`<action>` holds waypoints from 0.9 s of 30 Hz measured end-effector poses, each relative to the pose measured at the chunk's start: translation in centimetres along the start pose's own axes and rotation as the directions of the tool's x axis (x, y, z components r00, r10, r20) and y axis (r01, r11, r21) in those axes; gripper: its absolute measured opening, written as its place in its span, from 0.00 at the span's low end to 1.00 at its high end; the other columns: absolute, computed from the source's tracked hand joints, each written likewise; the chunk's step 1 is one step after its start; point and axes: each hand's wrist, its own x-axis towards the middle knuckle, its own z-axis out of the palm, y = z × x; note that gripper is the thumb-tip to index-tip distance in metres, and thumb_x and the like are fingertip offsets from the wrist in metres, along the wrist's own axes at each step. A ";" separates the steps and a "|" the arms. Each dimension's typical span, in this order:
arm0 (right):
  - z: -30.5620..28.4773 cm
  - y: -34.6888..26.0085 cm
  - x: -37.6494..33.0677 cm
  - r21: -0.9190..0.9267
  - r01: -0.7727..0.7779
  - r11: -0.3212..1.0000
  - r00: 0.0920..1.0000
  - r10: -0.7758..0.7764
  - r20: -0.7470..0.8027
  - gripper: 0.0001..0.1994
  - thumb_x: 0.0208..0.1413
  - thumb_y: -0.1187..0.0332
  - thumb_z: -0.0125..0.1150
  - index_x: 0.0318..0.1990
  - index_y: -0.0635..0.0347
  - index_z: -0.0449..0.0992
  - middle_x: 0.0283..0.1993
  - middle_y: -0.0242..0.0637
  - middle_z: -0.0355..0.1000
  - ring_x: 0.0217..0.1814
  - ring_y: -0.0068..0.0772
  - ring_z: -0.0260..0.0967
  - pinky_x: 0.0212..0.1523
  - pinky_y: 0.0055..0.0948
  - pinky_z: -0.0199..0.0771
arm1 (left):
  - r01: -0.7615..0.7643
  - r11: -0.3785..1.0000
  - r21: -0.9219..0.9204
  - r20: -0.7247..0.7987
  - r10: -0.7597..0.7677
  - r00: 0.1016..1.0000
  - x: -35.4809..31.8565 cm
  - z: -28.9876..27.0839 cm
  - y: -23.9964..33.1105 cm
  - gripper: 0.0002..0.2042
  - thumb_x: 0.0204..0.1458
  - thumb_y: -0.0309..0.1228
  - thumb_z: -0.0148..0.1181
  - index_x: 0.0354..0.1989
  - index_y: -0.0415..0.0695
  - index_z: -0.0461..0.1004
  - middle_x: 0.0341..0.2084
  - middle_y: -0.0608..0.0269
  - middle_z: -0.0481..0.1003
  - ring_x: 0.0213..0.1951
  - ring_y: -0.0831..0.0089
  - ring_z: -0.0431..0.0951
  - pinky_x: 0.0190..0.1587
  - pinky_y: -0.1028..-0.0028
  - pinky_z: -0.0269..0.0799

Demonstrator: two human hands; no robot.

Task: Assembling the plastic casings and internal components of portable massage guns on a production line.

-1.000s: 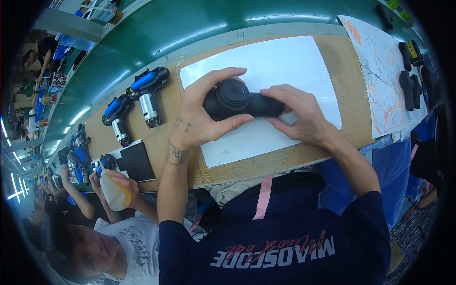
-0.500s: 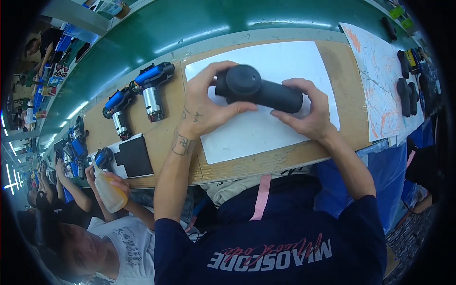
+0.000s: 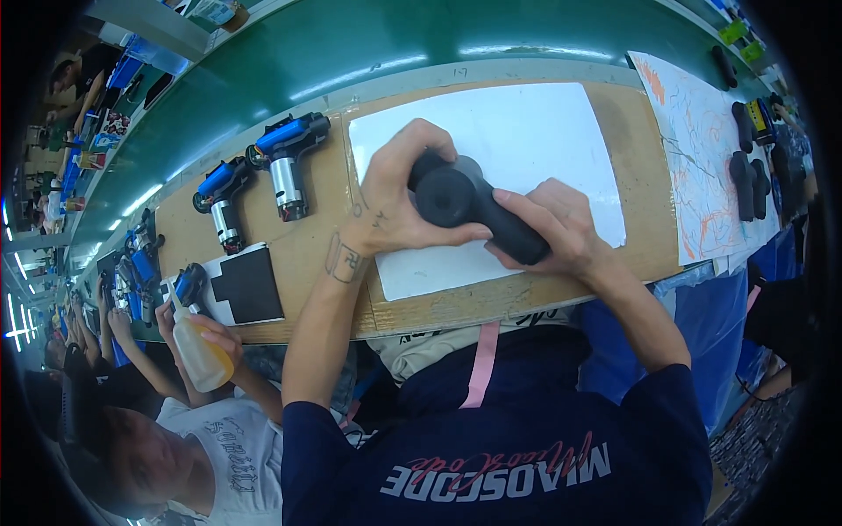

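A black massage gun is held over a white sheet, its round head end to the left and its handle slanting down to the right. My left hand wraps around the head end, thumb along the near side and fingers over the far side. Around the handle, my right hand is closed with its fingers on top and thumb underneath. The white sheet lies flat on a brown board beneath both hands.
Left of the sheet lie two blue-and-silver motor assemblies. A black panel is nearer the edge. A co-worker's hand holds a squeeze bottle at the left. Several black massage gun bodies rest on scribbled paper at the right.
The massage gun has turned clockwise, its handle now pointing down and right toward me. My right hand has come leftward and now lies over the handle.
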 end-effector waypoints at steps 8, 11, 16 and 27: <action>1.0 -3.4 0.2 0.187 -0.160 0.969 0.986 0.148 0.076 0.41 0.40 0.66 0.79 0.65 0.73 0.71 0.26 0.37 0.71 0.23 0.34 0.71 0.26 0.33 0.71 | -0.075 0.994 -0.082 -0.164 0.061 0.985 -0.2 1.7 -0.1 0.22 0.38 0.37 0.80 0.36 0.41 0.74 0.35 0.55 0.78 0.35 0.67 0.80 0.37 0.72 0.77; 0.7 -4.0 0.4 0.255 -0.249 0.934 0.965 0.217 0.148 0.41 0.39 0.68 0.80 0.63 0.80 0.70 0.28 0.41 0.75 0.23 0.38 0.75 0.26 0.33 0.75 | -0.055 0.994 -0.095 -0.202 0.034 0.979 -0.1 2.1 -0.1 0.19 0.39 0.35 0.77 0.36 0.40 0.74 0.34 0.54 0.78 0.34 0.67 0.80 0.36 0.72 0.77; 1.4 -4.3 0.1 0.355 -0.251 0.901 0.967 0.214 0.142 0.46 0.40 0.68 0.81 0.68 0.79 0.64 0.32 0.45 0.77 0.28 0.42 0.79 0.30 0.35 0.78 | -0.028 0.994 -0.108 -0.229 0.003 0.973 -0.2 1.7 0.2 0.16 0.39 0.32 0.73 0.34 0.39 0.74 0.32 0.54 0.78 0.31 0.67 0.80 0.34 0.73 0.76; 1.5 -4.0 -0.4 0.446 -0.487 0.751 0.864 0.339 0.373 0.53 0.45 0.65 0.81 0.76 0.68 0.52 0.44 0.52 0.78 0.41 0.49 0.80 0.45 0.37 0.79 | 0.090 0.995 -0.051 -0.211 -0.098 0.973 -0.1 1.3 0.3 0.17 0.41 0.36 0.72 0.35 0.39 0.76 0.30 0.58 0.77 0.30 0.69 0.79 0.35 0.74 0.74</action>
